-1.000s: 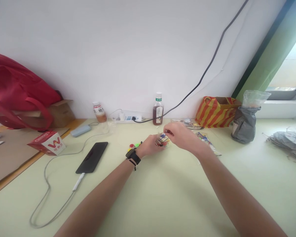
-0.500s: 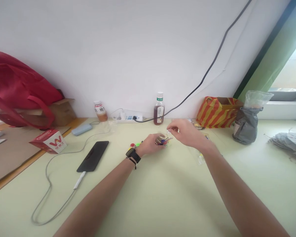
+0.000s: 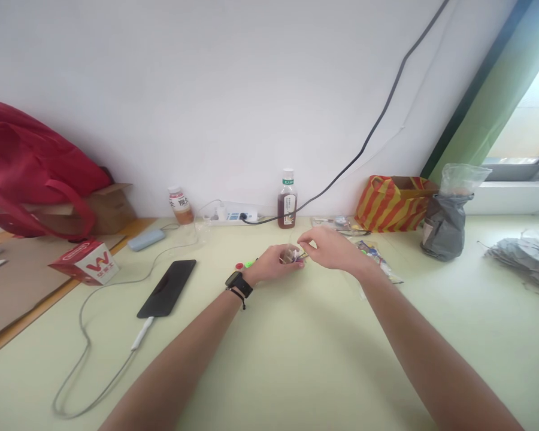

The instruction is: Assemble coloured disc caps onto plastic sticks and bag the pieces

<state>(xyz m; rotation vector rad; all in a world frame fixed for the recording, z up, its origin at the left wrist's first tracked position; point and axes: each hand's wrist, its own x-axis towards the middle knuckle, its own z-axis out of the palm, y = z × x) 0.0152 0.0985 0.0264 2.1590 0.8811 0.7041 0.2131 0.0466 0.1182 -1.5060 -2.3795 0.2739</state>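
Note:
My left hand (image 3: 272,263), with a black watch (image 3: 239,284) on its wrist, is curled round a small clear plastic bag (image 3: 291,256) of coloured pieces; white and purple bits show between the fingers. Close by on the right, my right hand (image 3: 330,248) is closed in a pinch at the bag's edge. What its fingertips grip is too small to make out. Small round pieces, one a red button-like piece (image 3: 239,267), lie behind my left wrist. Under and beyond my right wrist lies a clear packet of coloured parts (image 3: 377,260).
A phone (image 3: 167,288) on a charging cable and a red-and-white box (image 3: 84,262) lie to the left. At the wall stand a dark drink bottle (image 3: 287,206), a second bottle (image 3: 180,206) and a power strip (image 3: 233,215). A striped bag (image 3: 388,203) and grey bag (image 3: 447,227) stand right.
My right hand has come a little left and down, closer to the bag in my left hand. A white bit seen in its fingertips before is no longer clear there. The view has shifted slightly.

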